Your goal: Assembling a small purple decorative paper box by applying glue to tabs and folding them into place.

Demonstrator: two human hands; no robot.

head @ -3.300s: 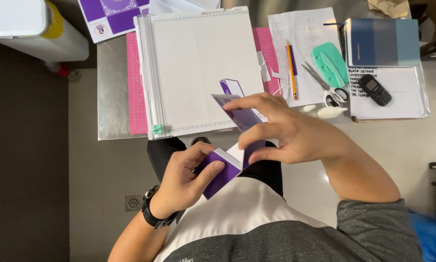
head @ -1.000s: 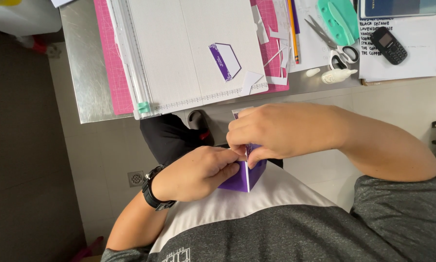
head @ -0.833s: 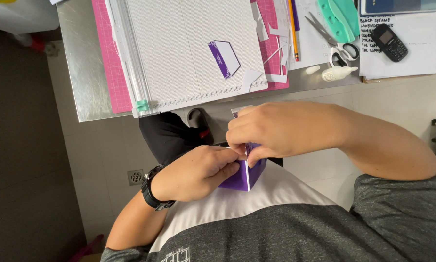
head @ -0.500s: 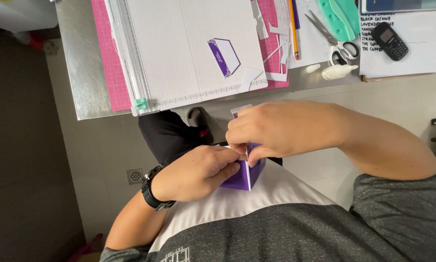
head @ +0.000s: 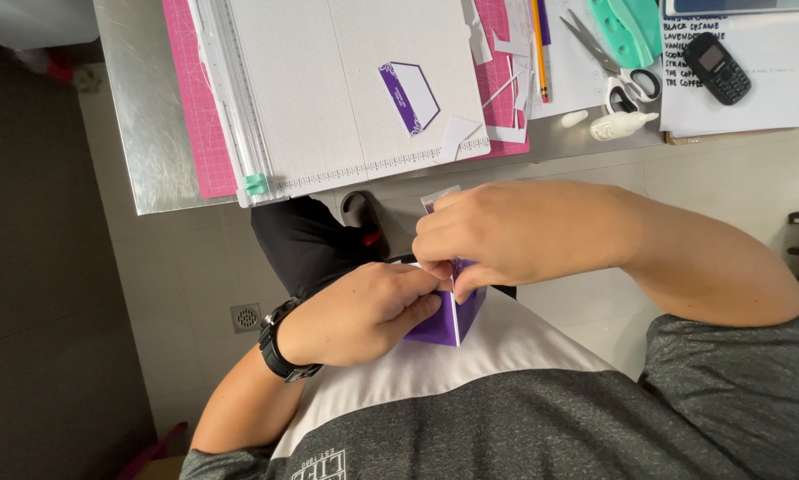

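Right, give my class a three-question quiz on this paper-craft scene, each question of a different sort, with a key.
1. True or false: both hands grip the purple paper box.
2. Which wrist wears the black watch: A left, B right?
3. Fill in: the scissors lie next to a black ____.

Key: 1 true: left hand and right hand pinch it over the lap. 2 A. 3 phone.

A steel table [head: 142,133] stands over a pale tiled floor [head: 186,284]. A round floor drain [head: 247,316] sits in the tiles below the table's edge. Left of the table, the floor turns dark grey [head: 35,267].
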